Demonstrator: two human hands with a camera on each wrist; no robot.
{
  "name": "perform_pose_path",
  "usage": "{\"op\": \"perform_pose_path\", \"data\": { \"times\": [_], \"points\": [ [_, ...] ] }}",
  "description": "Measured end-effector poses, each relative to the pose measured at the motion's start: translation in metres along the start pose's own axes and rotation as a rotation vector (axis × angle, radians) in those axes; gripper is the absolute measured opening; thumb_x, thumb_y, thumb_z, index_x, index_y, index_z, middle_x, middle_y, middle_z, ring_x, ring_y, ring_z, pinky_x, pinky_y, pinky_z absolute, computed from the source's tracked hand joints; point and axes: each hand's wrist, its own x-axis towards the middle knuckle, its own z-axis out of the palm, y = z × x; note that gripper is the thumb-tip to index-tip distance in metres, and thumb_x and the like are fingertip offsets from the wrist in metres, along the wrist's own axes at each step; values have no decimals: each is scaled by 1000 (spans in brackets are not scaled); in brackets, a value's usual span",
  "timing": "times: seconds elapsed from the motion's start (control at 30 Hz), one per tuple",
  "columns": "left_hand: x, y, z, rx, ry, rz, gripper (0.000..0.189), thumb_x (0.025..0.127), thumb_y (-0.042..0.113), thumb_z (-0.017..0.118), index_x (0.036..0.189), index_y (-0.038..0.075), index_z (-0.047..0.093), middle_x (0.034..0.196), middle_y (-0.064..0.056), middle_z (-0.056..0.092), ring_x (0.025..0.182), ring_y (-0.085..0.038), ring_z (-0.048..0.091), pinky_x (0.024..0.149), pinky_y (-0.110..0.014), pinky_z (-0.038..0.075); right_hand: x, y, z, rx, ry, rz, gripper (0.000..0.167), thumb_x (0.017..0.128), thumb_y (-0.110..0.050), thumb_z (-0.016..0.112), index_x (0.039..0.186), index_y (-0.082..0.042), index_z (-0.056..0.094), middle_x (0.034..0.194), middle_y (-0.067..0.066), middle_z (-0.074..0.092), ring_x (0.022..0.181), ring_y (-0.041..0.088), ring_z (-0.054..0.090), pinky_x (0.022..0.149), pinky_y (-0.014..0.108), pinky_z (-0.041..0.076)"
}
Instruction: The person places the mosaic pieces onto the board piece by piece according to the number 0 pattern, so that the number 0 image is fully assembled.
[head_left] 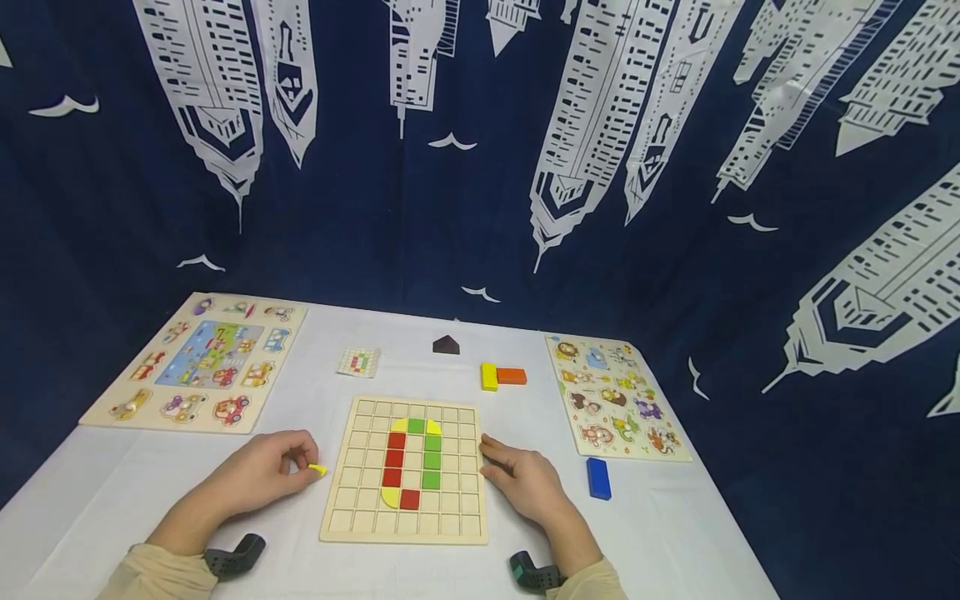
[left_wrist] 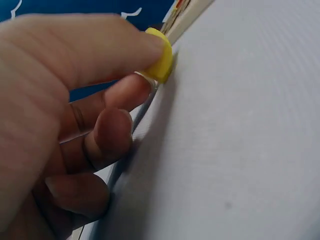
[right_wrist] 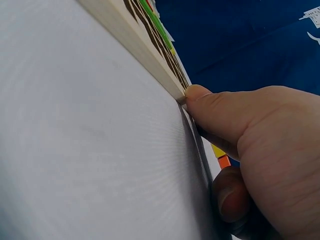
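My left hand (head_left: 262,473) pinches a small yellow tile (left_wrist: 161,55) with one rounded side between thumb and finger, just left of the wooden grid board (head_left: 352,525). The other fingers curl loosely below it in the left wrist view. On the board, red squares (head_left: 393,458), green squares (head_left: 432,460) and yellow rounded corner tiles (head_left: 390,497) form a ring, with gaps at its lower right. My right hand (head_left: 528,483) rests at the board's right edge, thumb (right_wrist: 200,95) and fingertips against its side.
A small pattern card (head_left: 358,362) lies behind the board. Beyond it are a dark five-sided block (head_left: 446,345), a yellow block (head_left: 489,377) and an orange block (head_left: 512,377). Picture puzzles stand left (head_left: 255,408) and right (head_left: 558,367); a blue block (head_left: 598,478) lies right.
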Motion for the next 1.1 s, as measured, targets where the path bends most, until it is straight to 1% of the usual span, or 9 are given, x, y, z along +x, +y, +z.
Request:
{"op": "perform_pose_path", "data": {
  "times": [0.2,0.33,0.4,0.53,0.63,0.67,0.77,0.83,1.1],
  "points": [
    [1,-4,-3,-54,-2,11,14,88,21,80,86,27,68,79,11,63,60,-8,50,57,-23,42,0,0,0,3,4,-1,39,97,-33,71,134,-20,70,144,-12,60,134,18,58,109,48,46],
    [1,-3,-3,-151,-18,-11,11,88,21,80,91,21,69,78,6,63,58,-8,49,55,-23,42,0,0,1,6,1,4,38,97,-33,70,134,-21,70,145,-13,59,135,18,58,110,48,46],
    [1,-2,-1,-220,-30,-12,12,90,21,78,100,18,72,77,3,61,58,-8,49,55,-22,42,0,1,1,6,0,6,38,97,-33,70,134,-21,70,145,-13,59,135,18,58,110,48,46],
    [2,1,4,-298,-59,34,18,98,20,70,114,16,75,91,0,67,71,-9,53,64,-23,46,0,1,0,3,2,-1,39,98,-33,70,134,-21,70,145,-13,59,135,18,58,110,48,46],
    [3,6,10,-329,-84,63,16,101,19,66,114,18,75,108,-1,70,84,-11,57,72,-24,49,0,1,0,6,3,-6,39,98,-33,70,134,-21,70,145,-13,59,135,18,58,109,48,46],
    [4,9,12,-344,-94,62,15,101,19,65,112,18,75,109,-1,71,85,-11,57,73,-24,49,0,1,0,8,2,-6,39,98,-33,70,134,-21,70,145,-13,59,135,18,57,110,48,46],
    [7,22,20,-392,-135,58,16,103,16,62,114,16,73,91,-2,66,75,-9,55,67,-23,48,-1,2,-1,11,1,-7,39,98,-34,70,134,-21,70,145,-13,60,135,18,58,109,48,46],
    [9,35,26,-396,-161,84,18,103,15,60,117,15,72,85,0,60,69,-9,51,63,-24,45,0,2,-1,8,2,-8,39,98,-34,70,134,-21,70,145,-13,60,135,18,58,109,48,46],
    [25,80,52,-306,-221,182,12,100,19,66,109,21,73,81,9,61,57,-2,43,55,-20,41,0,2,-1,9,4,-8,39,98,-34,70,134,-21,70,144,-14,60,135,18,58,110,48,46]
  ]
}}
